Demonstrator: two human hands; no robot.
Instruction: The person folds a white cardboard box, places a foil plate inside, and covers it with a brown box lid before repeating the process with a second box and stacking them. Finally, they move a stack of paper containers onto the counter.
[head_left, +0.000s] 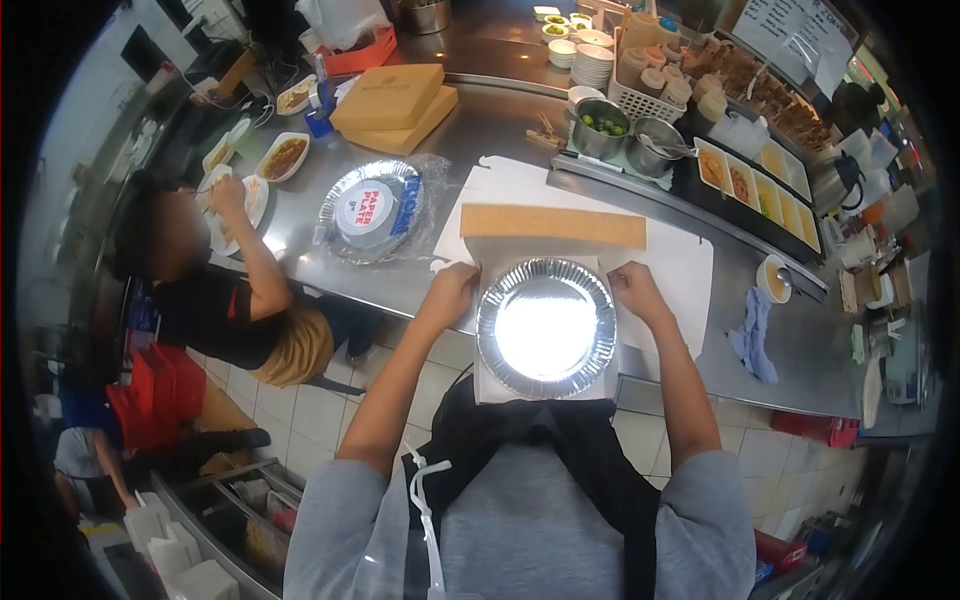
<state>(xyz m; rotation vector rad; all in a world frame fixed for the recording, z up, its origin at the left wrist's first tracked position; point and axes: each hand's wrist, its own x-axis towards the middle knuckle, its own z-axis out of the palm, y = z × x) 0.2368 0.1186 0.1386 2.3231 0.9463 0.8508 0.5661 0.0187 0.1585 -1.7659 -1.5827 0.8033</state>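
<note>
As I look down from the head camera, I see the left hand [450,292] and the right hand [636,290] pinching the side flaps of a white box [580,262], fingers curled shut on the card. A shiny foil plate [546,327] (empty, nothing on it) sits inside the box on the steel counter [480,130]. I think this job is only starting: the plate is in place, but no food is on it, and the box lies open. Beside it waits a wrapped pack of paper plates [372,208].

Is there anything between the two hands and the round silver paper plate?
Nothing visible. The left hand and right hand grip the flat white box beside the round silver paper plate lying on it.
</note>
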